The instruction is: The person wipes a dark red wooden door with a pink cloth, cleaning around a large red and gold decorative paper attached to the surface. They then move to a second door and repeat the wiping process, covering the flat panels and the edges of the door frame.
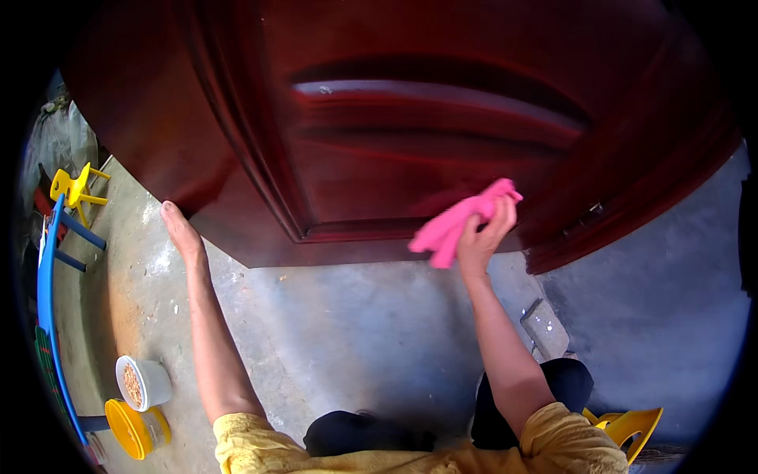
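A dark red panelled wooden door [367, 195] with a glossy finish fills the upper part of the head view. My left hand [182, 230] rests at its left edge, thumb showing and the fingers hidden behind the door. Bunched in my right hand [488, 234] is a pink cloth [453, 228], which lies against the lower part of the door, right of the middle. A small metal fitting [594, 208] shows near the door's right edge.
At the left are a blue table [46, 290], a yellow child's chair [74, 188], a white bucket [155, 384] of small pieces and a yellow bucket [155, 428]. A broken block [546, 327] lies on the concrete floor. A yellow chair [642, 423] stands at lower right.
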### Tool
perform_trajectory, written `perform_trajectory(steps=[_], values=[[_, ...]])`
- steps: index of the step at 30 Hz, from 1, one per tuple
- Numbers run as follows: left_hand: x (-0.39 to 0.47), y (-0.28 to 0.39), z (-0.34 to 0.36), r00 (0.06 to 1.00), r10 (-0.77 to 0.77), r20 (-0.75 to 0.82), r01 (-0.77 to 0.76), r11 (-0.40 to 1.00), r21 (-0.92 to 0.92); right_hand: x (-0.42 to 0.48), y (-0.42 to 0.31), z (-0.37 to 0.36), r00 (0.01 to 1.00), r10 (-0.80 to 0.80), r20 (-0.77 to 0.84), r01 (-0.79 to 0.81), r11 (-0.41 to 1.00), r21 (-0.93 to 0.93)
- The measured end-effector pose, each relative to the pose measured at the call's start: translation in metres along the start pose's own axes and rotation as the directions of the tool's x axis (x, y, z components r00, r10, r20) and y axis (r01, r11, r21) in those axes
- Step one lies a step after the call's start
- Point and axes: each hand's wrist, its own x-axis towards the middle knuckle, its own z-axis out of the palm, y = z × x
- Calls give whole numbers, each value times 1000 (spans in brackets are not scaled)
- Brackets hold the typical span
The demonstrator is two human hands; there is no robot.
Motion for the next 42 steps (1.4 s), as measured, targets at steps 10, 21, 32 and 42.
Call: perform_trajectory(steps=[10, 21, 32, 42], values=[[0, 14, 6, 999, -31, 27, 31, 999, 5, -123, 38, 76, 454, 885, 99, -828, 379, 412], [-12, 14, 6, 999, 9, -33, -8, 1000, 18, -38, 110, 13, 371, 906, 202, -597, 67, 799], [1, 8, -5, 1000, 17, -18, -15, 996, 89, -166, 142, 91, 104, 568, 816, -377, -737, 561], [-15, 16, -3, 996, 22, -83, -17, 998, 60, -174, 103, 110, -171, 721, 672, -556, -634, 538]])
